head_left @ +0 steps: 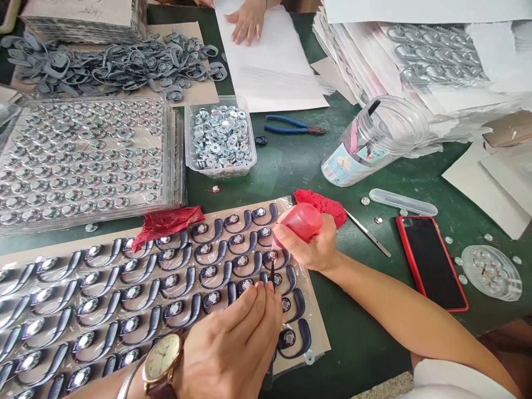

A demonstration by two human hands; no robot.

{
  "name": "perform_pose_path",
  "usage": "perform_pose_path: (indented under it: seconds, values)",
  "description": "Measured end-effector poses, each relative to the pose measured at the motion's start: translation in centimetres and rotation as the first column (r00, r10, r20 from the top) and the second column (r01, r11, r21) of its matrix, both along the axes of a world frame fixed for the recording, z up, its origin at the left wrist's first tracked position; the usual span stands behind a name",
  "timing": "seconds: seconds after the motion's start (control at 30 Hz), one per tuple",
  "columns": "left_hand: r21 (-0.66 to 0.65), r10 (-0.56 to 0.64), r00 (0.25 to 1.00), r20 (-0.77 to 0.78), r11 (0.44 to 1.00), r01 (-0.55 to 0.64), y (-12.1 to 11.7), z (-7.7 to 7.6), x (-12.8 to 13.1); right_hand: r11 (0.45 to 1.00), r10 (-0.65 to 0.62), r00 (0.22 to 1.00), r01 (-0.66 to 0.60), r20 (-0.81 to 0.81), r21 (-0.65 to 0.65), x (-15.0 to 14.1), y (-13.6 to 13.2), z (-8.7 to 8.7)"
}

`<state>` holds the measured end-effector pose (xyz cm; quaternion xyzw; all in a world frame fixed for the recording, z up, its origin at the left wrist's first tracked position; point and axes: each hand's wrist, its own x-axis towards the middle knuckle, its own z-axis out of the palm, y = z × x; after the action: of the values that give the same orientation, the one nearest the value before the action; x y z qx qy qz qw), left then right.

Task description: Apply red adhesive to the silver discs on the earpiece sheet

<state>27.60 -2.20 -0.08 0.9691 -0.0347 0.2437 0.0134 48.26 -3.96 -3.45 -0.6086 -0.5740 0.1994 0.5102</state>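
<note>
My right hand (313, 244) is wrapped round a soft red squeeze bottle (305, 221), tipped with its nozzle end low over the upper right of the sheet. Below it, my left hand (241, 335), with a watch on the wrist, grips black tweezers (272, 272); their point reaches up between the parts, and the fingers hide most of their length. Under both hands, rows of dark curved ear-hook parts (216, 271), each with a small round silver speaker (210, 271), lie on a film-covered cardboard sheet (313, 327). Whether the nozzle touches a part, I cannot tell.
Stacked clear trays of speakers (83, 160) stand left, beside a tub of metal washers (220, 138). Behind lie grey hooks (112, 64) and blue-handled pliers (295, 126). A plastic jar (353, 149) and red-cased phone (432, 260) are right. Another person's hand (248, 21) rests on white paper.
</note>
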Motion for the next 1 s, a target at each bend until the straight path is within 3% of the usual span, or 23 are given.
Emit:
perform_pose_path:
  seconds: [0.23, 0.43, 0.67, 1.0]
  values:
    - [-0.105, 0.021, 1.0, -0.023, 0.994, -0.024, 1.0, 0.3, 0.2, 0.992, -0.123, 0.992, 0.122, 0.025, 0.026, 0.4, 0.0, 1.1]
    - [-0.216, 0.021, 1.0, -0.014, 0.976, -0.023, 2.3, 0.3, 0.1, 0.996, -0.089, 0.996, 0.089, 0.014, -0.029, 0.4, -0.1, 1.3]
    - [-0.247, 0.024, 0.999, 0.029, 0.969, -0.016, 1.6, 0.3, -1.0, 0.995, -0.087, 0.996, 0.087, -0.01, -0.044, 0.4, -0.1, 1.4]
    - [-0.24, 0.007, 0.999, -0.038, 0.971, -0.016, 1.9, 0.7, -0.6, 0.996, -0.069, 0.997, 0.068, -0.017, -0.058, 0.4, -0.3, 1.5]
